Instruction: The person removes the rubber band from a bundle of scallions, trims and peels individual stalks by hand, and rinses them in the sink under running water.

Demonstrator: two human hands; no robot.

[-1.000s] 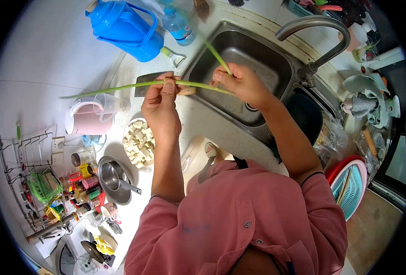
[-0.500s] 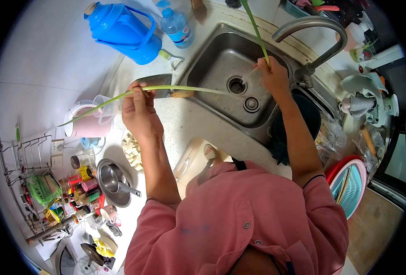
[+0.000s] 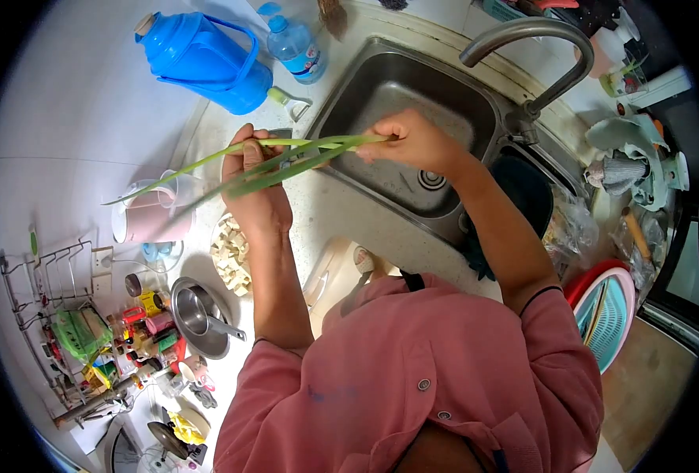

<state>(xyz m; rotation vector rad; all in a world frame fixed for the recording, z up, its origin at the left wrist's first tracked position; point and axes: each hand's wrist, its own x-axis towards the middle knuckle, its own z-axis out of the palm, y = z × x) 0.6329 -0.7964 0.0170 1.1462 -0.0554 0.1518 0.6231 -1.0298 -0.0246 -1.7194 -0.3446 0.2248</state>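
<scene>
Long green stalks (image 3: 318, 145) stretch between my two hands, over the counter and the sink's left edge. My left hand (image 3: 256, 180) pinches a thin stalk whose tip points toward the pink pitcher. With closed fingers, my right hand (image 3: 414, 143) holds the stalks' right end above the sink (image 3: 412, 79). Wider leaves (image 3: 274, 175), blurred at their tips, hang from it across my left hand. Below my left wrist stands a bowl of pale cubes (image 3: 233, 256). A knife behind my left hand is mostly hidden.
A blue thermos (image 3: 207, 63), a water bottle (image 3: 297, 51) and a peeler (image 3: 290, 102) stand at the back left. The faucet (image 3: 534, 106) arches over the sink's right side. Metal bowls (image 3: 199, 315) and the pink pitcher (image 3: 148, 217) are at the left.
My right hand has come back left from the sink's far right side, and its leaves now lie across toward my left hand. My left hand has shifted slightly right, still gripping its stalk.
</scene>
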